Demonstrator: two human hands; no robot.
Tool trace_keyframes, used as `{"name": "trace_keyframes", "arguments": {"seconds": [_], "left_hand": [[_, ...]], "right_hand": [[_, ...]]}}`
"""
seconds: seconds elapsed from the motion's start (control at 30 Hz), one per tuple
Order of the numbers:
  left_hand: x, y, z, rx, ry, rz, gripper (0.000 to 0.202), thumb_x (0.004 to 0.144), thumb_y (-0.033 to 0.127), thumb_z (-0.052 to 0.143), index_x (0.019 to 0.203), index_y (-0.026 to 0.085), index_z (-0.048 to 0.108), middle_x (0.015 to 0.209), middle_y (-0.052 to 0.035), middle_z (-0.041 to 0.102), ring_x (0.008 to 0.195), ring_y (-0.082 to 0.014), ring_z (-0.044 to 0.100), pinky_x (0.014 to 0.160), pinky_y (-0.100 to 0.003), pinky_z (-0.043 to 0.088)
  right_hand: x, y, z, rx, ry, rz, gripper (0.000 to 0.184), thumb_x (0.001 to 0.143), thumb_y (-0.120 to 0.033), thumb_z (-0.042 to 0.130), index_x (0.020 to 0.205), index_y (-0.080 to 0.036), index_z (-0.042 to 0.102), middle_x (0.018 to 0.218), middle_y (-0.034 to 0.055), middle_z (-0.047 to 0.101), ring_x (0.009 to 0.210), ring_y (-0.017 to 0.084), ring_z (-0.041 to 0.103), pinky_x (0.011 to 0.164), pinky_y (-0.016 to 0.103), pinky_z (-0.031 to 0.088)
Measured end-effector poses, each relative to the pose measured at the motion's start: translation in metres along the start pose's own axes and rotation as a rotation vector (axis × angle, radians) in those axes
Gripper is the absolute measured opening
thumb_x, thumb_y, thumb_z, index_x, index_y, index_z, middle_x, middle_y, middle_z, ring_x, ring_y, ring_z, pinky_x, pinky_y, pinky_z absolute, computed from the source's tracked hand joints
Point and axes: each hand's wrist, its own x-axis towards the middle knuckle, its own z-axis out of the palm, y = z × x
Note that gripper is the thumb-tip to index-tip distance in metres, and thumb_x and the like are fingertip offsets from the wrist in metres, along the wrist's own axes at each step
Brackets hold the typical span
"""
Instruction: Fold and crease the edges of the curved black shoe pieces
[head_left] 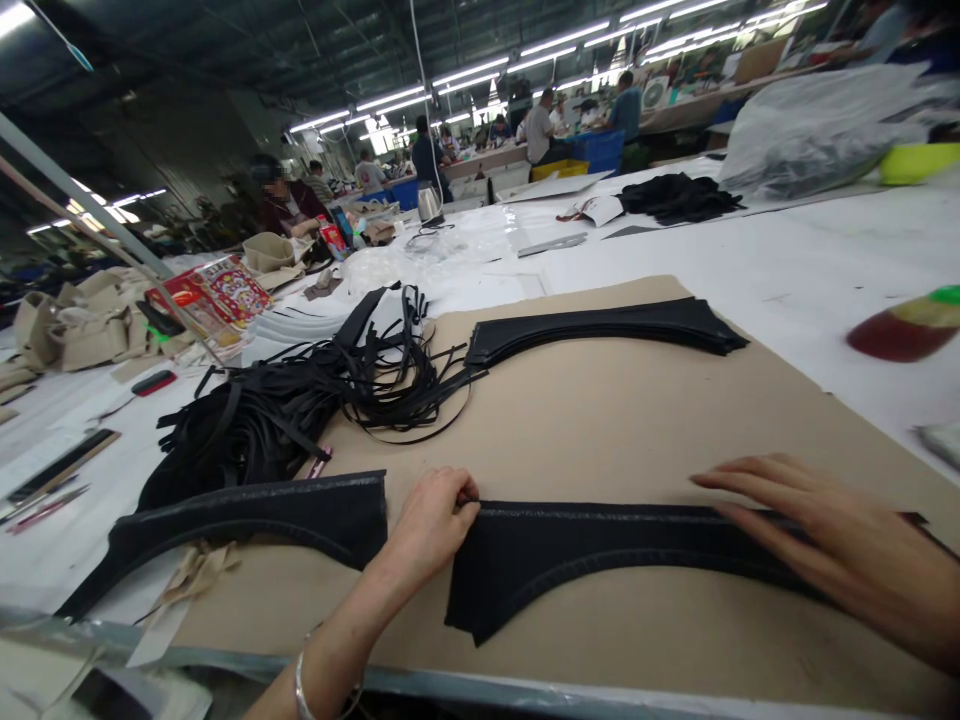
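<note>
Black panel (600, 555) lies on cardboard (600, 420), left hand (431, 520) pinching its nine o'clock corner while right hand (840, 545), flat and open, pins the three o'clock end still.

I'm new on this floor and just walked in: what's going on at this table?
A person is working on a cardboard sheet. Their left hand pinches the top left corner of a curved black piece, while the right hand lies flat on its right end. A similar piece lies to the left. A stack of them sits farther back, beside a tangle of black strips. Other people work at tables behind.
</note>
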Motion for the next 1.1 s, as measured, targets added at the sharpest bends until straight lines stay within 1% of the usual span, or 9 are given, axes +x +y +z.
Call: {"name": "trace_keyframes", "arguments": {"seconds": [0.1,0.17,0.23,0.3,0.4,0.6,0.8,0.97,1.1], "left_hand": [[0.004,0.001,-0.005,0.009,-0.054,0.02,0.013,0.075,0.01,0.054,0.072,0.018,0.063,0.073,-0.0003,0.063,0.074,-0.0162,0.056,0.067,-0.027,0.039],[0.006,0.001,-0.007,0.015,-0.075,0.044,0.014,0.075,0.009,0.053,0.072,0.018,0.063,0.072,0.0006,0.063,0.073,-0.0155,0.056,0.066,-0.026,0.038],[0.006,0.001,-0.008,0.023,-0.08,0.076,0.015,0.076,0.008,0.053,0.074,0.019,0.062,0.074,0.0008,0.063,0.074,-0.0157,0.056,0.068,-0.027,0.039],[0.004,-0.001,-0.008,0.031,-0.072,0.106,0.016,0.078,0.007,0.052,0.077,0.019,0.062,0.077,0.0002,0.063,0.078,-0.0165,0.056,0.071,-0.028,0.04],[0.003,-0.005,-0.006,0.036,-0.066,0.144,0.017,0.08,0.006,0.052,0.082,0.019,0.063,0.083,-0.001,0.064,0.083,-0.0175,0.056,0.077,-0.029,0.041],[-0.003,-0.01,-0.001,0.085,-0.028,0.229,0.017,0.084,0.006,0.052,0.082,0.02,0.062,0.085,-0.0014,0.063,0.087,-0.0182,0.055,0.081,-0.031,0.041],[-0.013,-0.01,0.007,0.216,0.033,0.3,0.018,0.09,0.009,0.046,0.085,0.019,0.06,0.087,-0.0035,0.059,0.089,-0.0201,0.051,0.08,-0.033,0.042],[-0.014,-0.013,0.01,0.143,0.069,0.303,0.018,0.09,0.009,0.046,0.09,0.019,0.061,0.087,-0.0033,0.061,0.087,-0.0194,0.052,0.08,-0.034,0.043],[-0.012,-0.015,0.008,0.09,0.078,0.319,0.019,0.089,0.008,0.049,0.086,0.02,0.063,0.084,-0.0025,0.061,0.085,-0.019,0.054,0.078,-0.033,0.044]], "right_hand": [[0.047,-0.07,0.029,0.212,-0.217,-0.039,0.024,0.098,-0.031,0.045,0.113,-0.025,0.062,0.11,0.0073,0.063,0.097,0.02,0.059,0.087,0.036,0.048],[0.073,-0.106,0.047,0.248,-0.292,-0.064,0.02,0.095,-0.024,0.05,0.111,-0.022,0.062,0.107,0.0067,0.063,0.099,0.021,0.056,0.089,0.038,0.044],[0.09,-0.128,0.064,0.226,-0.317,-0.099,0.015,0.092,-0.021,0.055,0.105,-0.02,0.062,0.104,0.0062,0.062,0.099,0.022,0.054,0.088,0.038,0.041],[0.099,-0.139,0.075,0.174,-0.328,-0.122,0.009,0.09,-0.019,0.056,0.097,-0.018,0.062,0.1,0.0064,0.062,0.098,0.023,0.053,0.087,0.038,0.039],[0.104,-0.141,0.084,0.157,-0.331,-0.12,0.007,0.09,-0.015,0.054,0.091,-0.018,0.06,0.095,0.0055,0.061,0.094,0.021,0.052,0.084,0.036,0.037],[0.108,-0.132,0.085,0.313,-0.357,-0.117,0.007,0.088,-0.013,0.055,0.086,-0.019,0.059,0.092,0.0029,0.06,0.09,0.018,0.052,0.081,0.03,0.037],[0.105,-0.128,0.086,0.38,-0.36,-0.136,0.017,0.085,-0.008,0.054,0.098,-0.017,0.061,0.097,0.0046,0.062,0.093,0.018,0.054,0.084,0.03,0.039],[0.105,-0.127,0.087,0.369,-0.337,-0.181,0.014,0.092,-0.015,0.051,0.093,-0.019,0.065,0.092,0.0036,0.061,0.092,0.017,0.054,0.083,0.029,0.039],[0.102,-0.126,0.088,0.339,-0.311,-0.221,0.017,0.092,-0.011,0.048,0.092,-0.019,0.063,0.091,0.003,0.059,0.089,0.016,0.053,0.08,0.028,0.04]]}}
